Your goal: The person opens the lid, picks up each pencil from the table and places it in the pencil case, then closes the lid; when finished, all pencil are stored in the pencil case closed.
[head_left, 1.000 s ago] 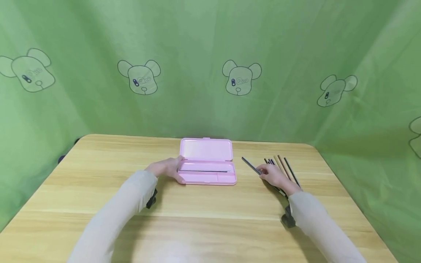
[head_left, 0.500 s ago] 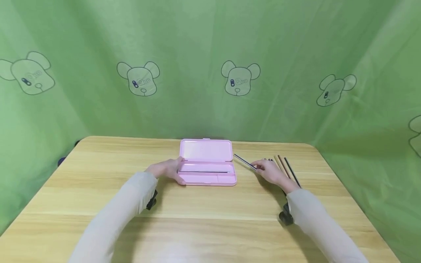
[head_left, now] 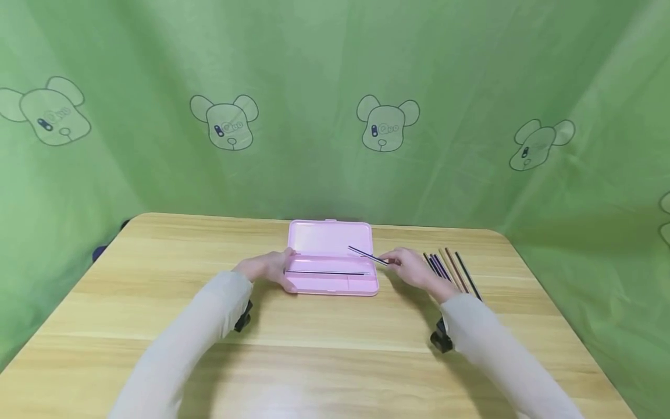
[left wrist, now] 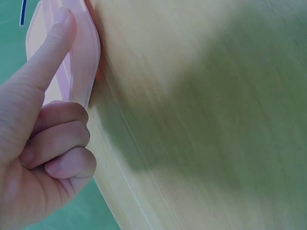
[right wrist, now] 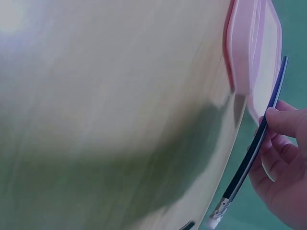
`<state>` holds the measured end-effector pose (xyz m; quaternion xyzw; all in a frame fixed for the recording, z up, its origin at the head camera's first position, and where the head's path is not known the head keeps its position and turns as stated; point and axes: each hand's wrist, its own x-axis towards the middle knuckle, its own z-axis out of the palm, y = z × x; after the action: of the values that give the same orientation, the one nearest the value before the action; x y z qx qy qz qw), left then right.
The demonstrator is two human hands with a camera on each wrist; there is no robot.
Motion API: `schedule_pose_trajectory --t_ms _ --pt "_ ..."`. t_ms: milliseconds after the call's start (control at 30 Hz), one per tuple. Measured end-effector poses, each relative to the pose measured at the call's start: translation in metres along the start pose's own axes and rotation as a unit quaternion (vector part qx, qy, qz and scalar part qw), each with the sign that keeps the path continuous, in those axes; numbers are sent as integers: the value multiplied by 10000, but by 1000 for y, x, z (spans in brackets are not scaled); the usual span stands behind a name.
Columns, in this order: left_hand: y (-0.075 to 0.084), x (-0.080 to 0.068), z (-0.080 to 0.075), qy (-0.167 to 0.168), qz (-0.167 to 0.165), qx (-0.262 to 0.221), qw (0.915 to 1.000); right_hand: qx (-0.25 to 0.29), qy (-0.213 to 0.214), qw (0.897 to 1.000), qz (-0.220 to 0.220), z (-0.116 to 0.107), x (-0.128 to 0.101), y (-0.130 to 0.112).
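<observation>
- Curtain (head_left: pixel 303 174): green, loosely folded, walling far side and both flanks; outlined round-eared heads printed across it.
- Tabletop (head_left: pixel 324 372): pale wood grain, rounded far corners, glare at near edge, soft arm shadows.
- Case (head_left: pixel 327 237): pink, open flat near far edge, lid toward curtain; one thin pencil (head_left: pixel 327 272) lying lengthwise inside.
- Left hand (head_left: pixel 269 270): grip closed about case's left end, thumb on near side.
- Right hand (head_left: pixel 410 267): grip pinching dark pencil (right wrist: pixel 244 163), raised, far end over case.
- Loose pencils (head_left: pixel 456 270): fanned by right forearm.
</observation>
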<state>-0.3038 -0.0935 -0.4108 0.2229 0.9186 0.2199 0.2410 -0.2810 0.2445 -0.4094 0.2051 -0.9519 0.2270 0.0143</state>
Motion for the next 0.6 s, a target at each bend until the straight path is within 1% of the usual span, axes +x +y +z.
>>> schedule_pose_trajectory --t_ms 267,367,600 --pt "1 -2 -3 -10 -51 -52 10000 38 -230 9993 -276 10 16 -28" --pt "1 -2 -2 3 -76 -55 10000 145 -338 9989 -301 14 20 -36" --pt "1 -1 -1 40 -60 5 10000 -23 -483 9979 -432 26 29 -49"
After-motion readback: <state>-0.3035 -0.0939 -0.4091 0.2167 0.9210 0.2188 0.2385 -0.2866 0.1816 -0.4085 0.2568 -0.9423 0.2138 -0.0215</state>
